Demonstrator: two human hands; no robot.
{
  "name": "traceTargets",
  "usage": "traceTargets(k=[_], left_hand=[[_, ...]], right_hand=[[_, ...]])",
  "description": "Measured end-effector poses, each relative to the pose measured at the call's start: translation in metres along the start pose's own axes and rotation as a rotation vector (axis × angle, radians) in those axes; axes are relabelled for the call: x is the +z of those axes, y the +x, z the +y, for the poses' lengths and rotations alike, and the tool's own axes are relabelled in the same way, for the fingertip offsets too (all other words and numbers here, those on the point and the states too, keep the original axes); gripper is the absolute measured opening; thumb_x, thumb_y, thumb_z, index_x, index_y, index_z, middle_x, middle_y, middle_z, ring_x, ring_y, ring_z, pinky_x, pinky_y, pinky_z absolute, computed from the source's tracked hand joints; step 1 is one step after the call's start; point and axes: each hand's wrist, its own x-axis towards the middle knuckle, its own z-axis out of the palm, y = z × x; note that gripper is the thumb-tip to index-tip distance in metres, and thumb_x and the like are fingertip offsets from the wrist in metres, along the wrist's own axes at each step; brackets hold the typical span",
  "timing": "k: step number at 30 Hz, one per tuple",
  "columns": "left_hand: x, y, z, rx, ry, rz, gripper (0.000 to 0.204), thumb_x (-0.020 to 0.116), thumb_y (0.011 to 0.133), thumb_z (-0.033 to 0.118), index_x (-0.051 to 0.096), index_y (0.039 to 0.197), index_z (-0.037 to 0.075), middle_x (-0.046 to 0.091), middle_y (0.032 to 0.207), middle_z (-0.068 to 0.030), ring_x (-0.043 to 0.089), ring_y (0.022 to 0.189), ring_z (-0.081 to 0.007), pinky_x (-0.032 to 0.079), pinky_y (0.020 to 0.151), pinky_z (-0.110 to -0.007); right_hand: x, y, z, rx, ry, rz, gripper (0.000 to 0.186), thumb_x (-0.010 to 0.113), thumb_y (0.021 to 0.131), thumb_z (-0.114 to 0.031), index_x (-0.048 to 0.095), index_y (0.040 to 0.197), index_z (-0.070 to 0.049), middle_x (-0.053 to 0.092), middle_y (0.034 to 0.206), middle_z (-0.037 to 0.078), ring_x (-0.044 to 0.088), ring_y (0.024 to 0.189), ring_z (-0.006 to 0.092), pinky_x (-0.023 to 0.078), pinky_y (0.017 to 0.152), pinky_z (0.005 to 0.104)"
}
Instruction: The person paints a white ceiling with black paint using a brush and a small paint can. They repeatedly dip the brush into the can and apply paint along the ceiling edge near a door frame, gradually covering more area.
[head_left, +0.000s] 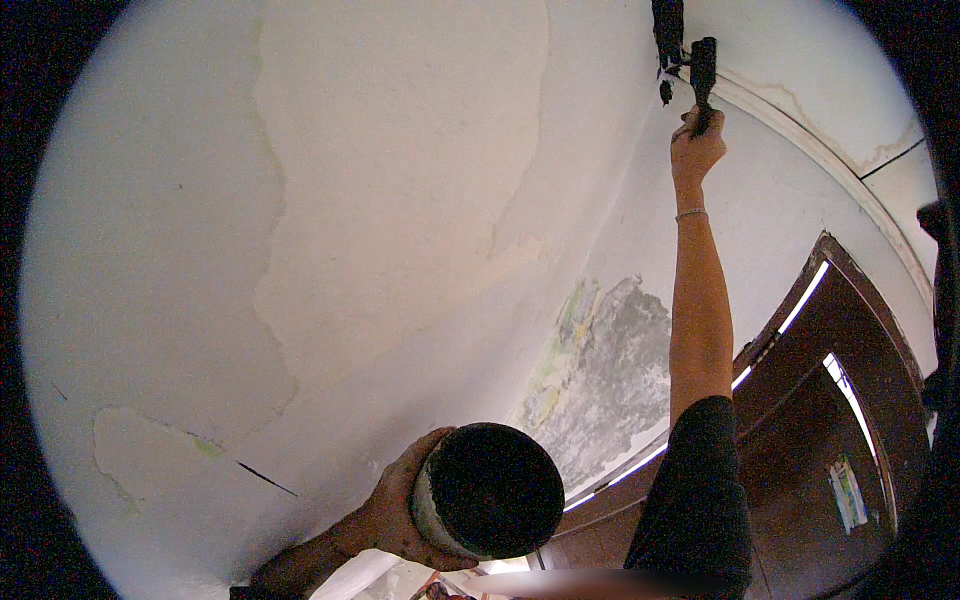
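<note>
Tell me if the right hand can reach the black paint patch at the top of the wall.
Probably yes: the right hand, arm fully raised, already holds the brush beside the black patch, nothing between.

The person is wearing a dark, black short sleeve [700, 480] that is covering the right upper arm down to about the elbow, its cloth looking loose and slightly creased. Below it the right forearm is showing bare. A thin, pale metal bracelet [691, 213] is circling the right wrist just under the right hand [696, 148]. The left forearm is also showing bare, and the left hand [395, 510] is looking smudged with dark stains on the fingers.
</note>
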Motion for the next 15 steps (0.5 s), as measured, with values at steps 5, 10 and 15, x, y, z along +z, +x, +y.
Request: traceTargets(k=[5, 10, 15], left_hand=[[-0.003, -0.001, -0.003, -0.025, -0.032, -0.011, 0.131, 0.096, 0.039, 0.039, 0.026, 0.143, 0.000, 0.047, 0.137, -0.0189, 0.047, 0.127, -0.0326, 0.035, 0.110, -0.044], [-0.002, -0.003, -0.006, -0.023, -0.078, -0.008, 0.132, 0.097, 0.039, 0.039, 0.026, 0.143, 0.000, 0.046, 0.137, -0.0190, 0.047, 0.127, -0.0320, 0.034, 0.110, -0.044], [-0.002, -0.004, -0.008, -0.099, -0.126, -0.007, 0.132, 0.095, 0.033, 0.045, 0.032, 0.142, 0.005, 0.043, 0.140, -0.0193, 0.042, 0.131, -0.0341, 0.030, 0.112, -0.046]], right_hand=[[0.023, -0.009, 0.002, -0.098, -0.190, -0.093, 0.012, 0.058, 0.092, -0.015, 0.050, 0.089, -0.006, 0.063, 0.065, 0.013, 0.063, 0.058, 0.0324, 0.047, 0.051, 0.0422], [0.031, -0.008, 0.000, 0.018, -0.308, -0.257, 0.007, 0.053, 0.090, -0.014, 0.053, 0.092, -0.008, 0.063, 0.070, 0.021, 0.062, 0.064, 0.0430, 0.047, 0.056, 0.0529], [0.026, 0.005, 0.000, 0.067, -0.394, -0.315, 0.014, 0.058, 0.081, -0.013, 0.052, 0.093, -0.007, 0.064, 0.071, 0.022, 0.063, 0.067, 0.0440, 0.047, 0.059, 0.0551]])
